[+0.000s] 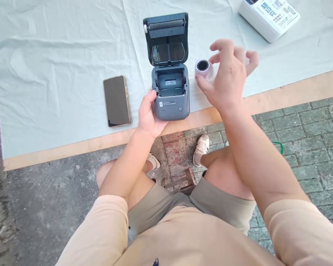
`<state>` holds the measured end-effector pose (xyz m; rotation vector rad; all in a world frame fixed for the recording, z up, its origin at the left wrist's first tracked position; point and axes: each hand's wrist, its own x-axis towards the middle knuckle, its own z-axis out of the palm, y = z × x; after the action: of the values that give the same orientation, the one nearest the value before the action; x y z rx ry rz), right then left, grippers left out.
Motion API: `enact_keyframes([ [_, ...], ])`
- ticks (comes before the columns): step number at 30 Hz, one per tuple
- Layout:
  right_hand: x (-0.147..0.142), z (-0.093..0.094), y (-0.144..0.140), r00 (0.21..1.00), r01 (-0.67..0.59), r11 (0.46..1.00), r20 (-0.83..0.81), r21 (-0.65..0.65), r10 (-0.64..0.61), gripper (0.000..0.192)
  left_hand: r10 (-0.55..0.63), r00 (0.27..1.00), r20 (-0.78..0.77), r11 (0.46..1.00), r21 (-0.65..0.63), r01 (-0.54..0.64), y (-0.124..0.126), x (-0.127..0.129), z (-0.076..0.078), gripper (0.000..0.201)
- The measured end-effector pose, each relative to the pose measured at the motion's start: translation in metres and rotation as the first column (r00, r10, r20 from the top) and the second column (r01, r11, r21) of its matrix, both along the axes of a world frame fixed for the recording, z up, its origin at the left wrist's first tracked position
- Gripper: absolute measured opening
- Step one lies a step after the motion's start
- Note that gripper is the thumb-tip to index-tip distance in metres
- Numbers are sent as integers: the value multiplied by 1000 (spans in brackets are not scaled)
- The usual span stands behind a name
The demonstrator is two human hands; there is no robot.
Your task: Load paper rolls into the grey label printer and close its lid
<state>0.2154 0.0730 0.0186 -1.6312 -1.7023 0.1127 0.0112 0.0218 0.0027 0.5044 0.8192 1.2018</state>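
Observation:
A dark grey label printer (171,107) is held at the table's near edge, its lid (168,26) swung up and a bare compartment showing inside. My left hand (150,114) grips its lower left side, thumb on the front corner and the other fingers hidden underneath. Just right of the printer, my right hand (229,74) pinches a small white label roll (197,70) with a black toothed core end facing me. Thumb and index finger are on the roll, while the other fingers are spread. The roll and printer are apart.
A smartphone (117,101) with a dark screen lies left of the printer on the pale cloth (58,74). At the back right stands a white box (272,18) with a printed label. The table's wooden edge (72,146) runs in front of my knees.

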Motion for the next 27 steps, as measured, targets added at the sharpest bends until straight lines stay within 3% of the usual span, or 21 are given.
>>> enact_keyframes([
  [2,3,-1,7,992,-47,995,-109,90,57,60,-2,1000,0,1000,8,2,0,0,0,36],
  [4,4,4,8,957,-133,956,-217,263,193,50,-7,1000,-4,1000,15,7,0,0,0,37],
  [6,-1,18,1,887,-257,854,-240,452,394,36,-18,1000,-4,1000,25,19,0,1,0,38],
  [8,-12,35,-13,796,-412,746,-191,523,574,31,-26,1000,-4,999,44,26,-1,1,-1,38],
  [9,-18,42,-20,756,-472,720,-186,508,627,33,-23,1000,-4,998,57,23,-1,2,-1,37],
  [10,-24,49,-27,742,-535,743,-198,403,641,39,-16,1000,-7,997,72,16,-2,2,-1,37],
  [12,-33,57,-37,786,-538,794,-171,284,594,44,1,1000,-20,995,101,1,-4,3,-2,37],
  [16,-36,58,-38,897,-438,885,5,159,443,40,-6,999,-39,991,135,11,-7,4,-1,36],
  [20,-33,59,-34,857,-472,862,-131,186,498,56,-26,1000,-18,987,160,28,-7,5,0,38],
  [23,-31,64,-33,849,-426,868,-217,255,481,35,-17,1000,-20,985,170,21,-6,6,0,38],
  [25,-29,66,-33,866,-414,870,-177,267,467,27,-12,999,-36,985,170,18,-6,6,-1,37],
  [27,-30,67,-34,890,-433,879,-61,199,453,29,-11,999,-48,985,170,19,-6,6,-1,39],
])
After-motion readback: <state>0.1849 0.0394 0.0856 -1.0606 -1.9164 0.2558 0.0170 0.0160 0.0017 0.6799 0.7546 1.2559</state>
